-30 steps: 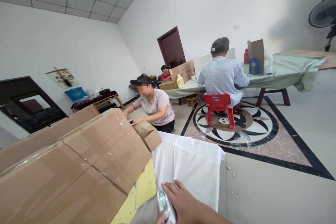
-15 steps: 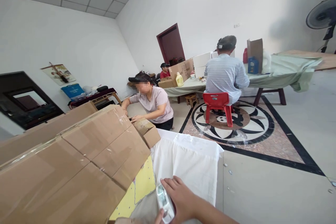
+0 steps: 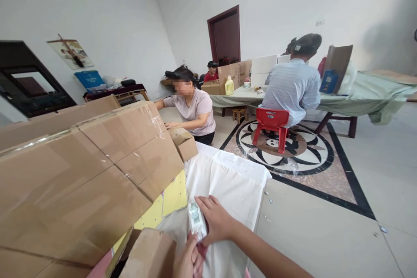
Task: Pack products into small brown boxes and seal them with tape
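Observation:
Between my hands is a small white oblong item [image 3: 196, 220] with a greenish clear-looking window on top; its exact kind I cannot make out. My right hand [image 3: 215, 220] closes over its right side, fingers bent along the upper edge. At the lower end, my left hand [image 3: 191, 257] grips it with the thumb on top; its other fingers are partly hidden. Under the hands lies a white cloth [image 3: 228, 178] covering the table. To the left of them are a yellow dotted sheet [image 3: 175, 193] and an open cardboard box [image 3: 151, 254].
A tall cardboard partition [image 3: 97, 173] stands at the left, with a small carton [image 3: 184, 143] at its far end. Beyond it sits a co-worker [image 3: 195, 110]. Another person [image 3: 291, 87] sits on a red chair [image 3: 271, 119] at a green-covered table [image 3: 368, 95].
The view has shifted, bringing the cardboard box at the bottom and more of my left hand into sight. Both hands stay on the white item.

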Demonstrator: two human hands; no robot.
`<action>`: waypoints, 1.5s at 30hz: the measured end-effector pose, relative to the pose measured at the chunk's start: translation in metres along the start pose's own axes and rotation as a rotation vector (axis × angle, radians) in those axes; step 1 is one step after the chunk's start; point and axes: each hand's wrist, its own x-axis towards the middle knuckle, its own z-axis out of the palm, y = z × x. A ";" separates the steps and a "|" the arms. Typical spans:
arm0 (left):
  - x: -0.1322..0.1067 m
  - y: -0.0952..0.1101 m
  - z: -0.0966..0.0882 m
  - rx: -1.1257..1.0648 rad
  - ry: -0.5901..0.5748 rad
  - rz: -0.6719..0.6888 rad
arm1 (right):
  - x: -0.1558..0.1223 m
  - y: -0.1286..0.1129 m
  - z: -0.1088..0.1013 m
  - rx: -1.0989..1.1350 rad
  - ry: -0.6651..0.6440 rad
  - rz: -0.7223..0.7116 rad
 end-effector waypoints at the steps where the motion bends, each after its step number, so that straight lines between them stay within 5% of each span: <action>1: -0.006 0.000 0.004 -0.087 0.035 0.018 | 0.000 -0.001 0.000 -0.009 -0.004 0.004; 8: -0.042 0.013 0.022 -0.288 0.088 0.104 | 0.000 -0.007 -0.003 -0.058 -0.015 0.015; 16: -0.041 0.011 0.020 -0.284 0.124 0.091 | -0.001 -0.005 0.001 -0.069 0.089 -0.051; 45: -0.039 0.001 0.027 -0.265 0.156 0.144 | 0.000 -0.005 -0.001 -0.090 0.109 -0.071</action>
